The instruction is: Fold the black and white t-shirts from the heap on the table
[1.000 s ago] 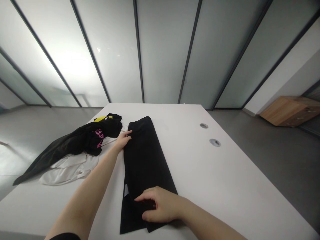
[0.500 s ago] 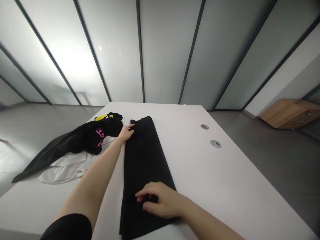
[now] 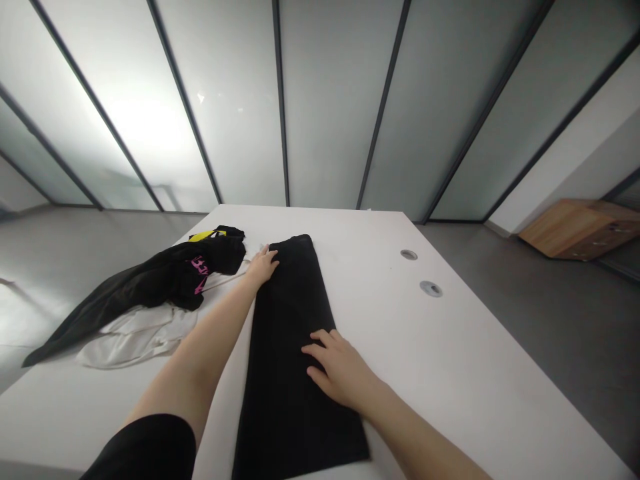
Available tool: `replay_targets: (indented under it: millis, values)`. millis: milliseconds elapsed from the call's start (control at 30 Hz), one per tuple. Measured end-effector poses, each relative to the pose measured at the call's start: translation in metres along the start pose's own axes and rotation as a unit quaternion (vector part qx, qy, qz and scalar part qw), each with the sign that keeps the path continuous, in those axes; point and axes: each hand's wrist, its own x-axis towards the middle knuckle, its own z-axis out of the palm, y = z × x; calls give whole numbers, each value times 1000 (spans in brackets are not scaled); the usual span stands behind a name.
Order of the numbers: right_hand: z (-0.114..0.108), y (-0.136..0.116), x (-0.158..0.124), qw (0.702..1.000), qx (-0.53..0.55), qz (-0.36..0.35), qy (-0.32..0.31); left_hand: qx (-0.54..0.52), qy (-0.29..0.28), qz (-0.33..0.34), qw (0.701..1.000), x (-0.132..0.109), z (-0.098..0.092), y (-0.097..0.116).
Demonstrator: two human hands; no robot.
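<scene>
A long black garment (image 3: pixel 290 347), folded into a narrow strip, lies flat along the middle of the white table (image 3: pixel 450 360). My left hand (image 3: pixel 263 265) reaches far forward and rests with fingers stretched out on the strip's far left corner. My right hand (image 3: pixel 337 370) lies flat and open on the cloth's right side, nearer to me, fingers spread and pointing left.
A heap of clothes sits on the table's left: a black garment with pink print and a yellow edge (image 3: pixel 165 280) over a white one (image 3: pixel 133 337). Two round cable ports (image 3: pixel 430 289) are set in the table's right. A wooden cabinet (image 3: pixel 580 230) stands by the right wall.
My right hand has opened from a curled grip near the strip's near end and slid forward, flat on the cloth. The near end now lies smooth. My left hand shifted slightly right.
</scene>
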Motion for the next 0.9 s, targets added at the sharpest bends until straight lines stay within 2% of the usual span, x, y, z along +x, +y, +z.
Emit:
replay_targets:
  millis: [100,200,300,400,567,733,800,900]
  values:
    - [-1,1,2,999,30,27,-2,28,24,10,999,-13,9,22]
    - [8,9,6,998,37,29,41,102,22,17,994,-35,24,51]
    - [19,17,8,996,-8,9,91,214,-44,-8,976,-58,40,75]
    - [22,19,8,995,-52,20,82,271,-106,-12,957,-74,50,88]
    - [6,9,5,993,-82,47,65,251,-130,31,959,-83,52,96]
    - [-4,11,6,991,-43,110,69,167,-125,122,970,-92,48,108]
    - [-1,18,8,990,-37,94,97,174,-89,76,978,-95,43,113]
    - [10,32,12,988,-57,68,124,224,-66,-56,971,-99,30,118]
